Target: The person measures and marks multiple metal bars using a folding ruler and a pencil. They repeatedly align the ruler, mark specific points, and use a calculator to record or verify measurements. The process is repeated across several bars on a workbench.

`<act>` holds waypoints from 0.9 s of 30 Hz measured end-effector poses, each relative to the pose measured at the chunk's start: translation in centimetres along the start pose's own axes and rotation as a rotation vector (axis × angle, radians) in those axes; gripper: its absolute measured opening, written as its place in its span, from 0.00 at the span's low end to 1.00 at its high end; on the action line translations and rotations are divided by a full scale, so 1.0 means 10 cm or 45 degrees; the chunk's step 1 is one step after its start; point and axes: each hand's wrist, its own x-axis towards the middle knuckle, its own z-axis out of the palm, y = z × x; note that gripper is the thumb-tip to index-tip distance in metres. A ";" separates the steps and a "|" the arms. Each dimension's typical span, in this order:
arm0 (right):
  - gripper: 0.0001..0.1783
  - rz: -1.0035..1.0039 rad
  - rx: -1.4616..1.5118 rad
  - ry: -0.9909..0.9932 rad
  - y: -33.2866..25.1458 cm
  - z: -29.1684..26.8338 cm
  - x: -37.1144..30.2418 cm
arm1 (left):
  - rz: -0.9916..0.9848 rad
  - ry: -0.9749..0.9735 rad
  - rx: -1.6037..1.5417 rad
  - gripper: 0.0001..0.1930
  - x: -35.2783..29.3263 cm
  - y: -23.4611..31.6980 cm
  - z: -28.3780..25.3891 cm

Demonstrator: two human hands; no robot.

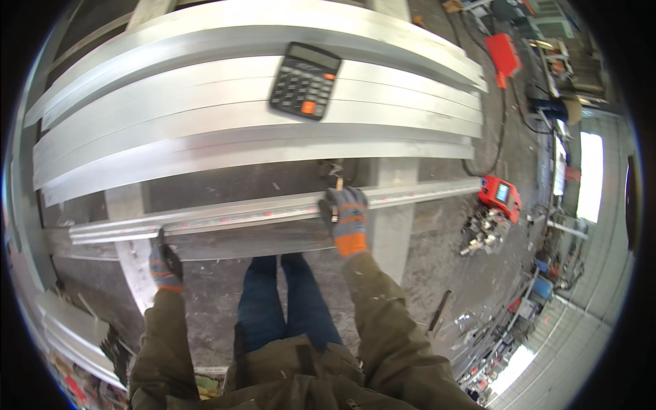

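Note:
A long silver metal profile [260, 207] lies crosswise in front of me. A tape measure blade [232, 220] runs along it from the red tape measure case [501, 197], which has a small screen and sits at the right end. My left hand [165, 265], in a grey and orange glove, is closed at the profile's near edge toward its left end; its fingers are partly hidden. Over the middle of the profile, my gloved right hand [348, 217] is closed round a slim pencil [339, 183], whose light tip points away from me.
Beyond the profile, several wide silver metal bars [205, 96] lie side by side, with a black calculator [305, 80] on top. Pale crossbeams [396, 225] run underneath. Metal offcuts [486, 231] are piled by the tape case. A red tool [503, 58] with a cable lies at the far right.

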 end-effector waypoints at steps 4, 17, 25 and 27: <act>0.25 0.021 0.024 0.106 -0.05 0.01 0.02 | 0.127 -0.064 -0.010 0.28 0.08 0.02 -0.17; 0.55 0.053 0.257 0.248 -0.31 -0.51 1.67 | 0.022 -0.297 0.305 0.31 0.14 0.32 -0.58; 0.53 -0.026 0.303 0.141 -0.26 -0.23 2.13 | 0.158 0.208 0.086 0.26 0.34 0.49 -0.66; 0.53 0.006 0.341 0.131 -0.27 -0.18 2.16 | 0.211 0.219 0.106 0.27 0.55 0.58 -0.71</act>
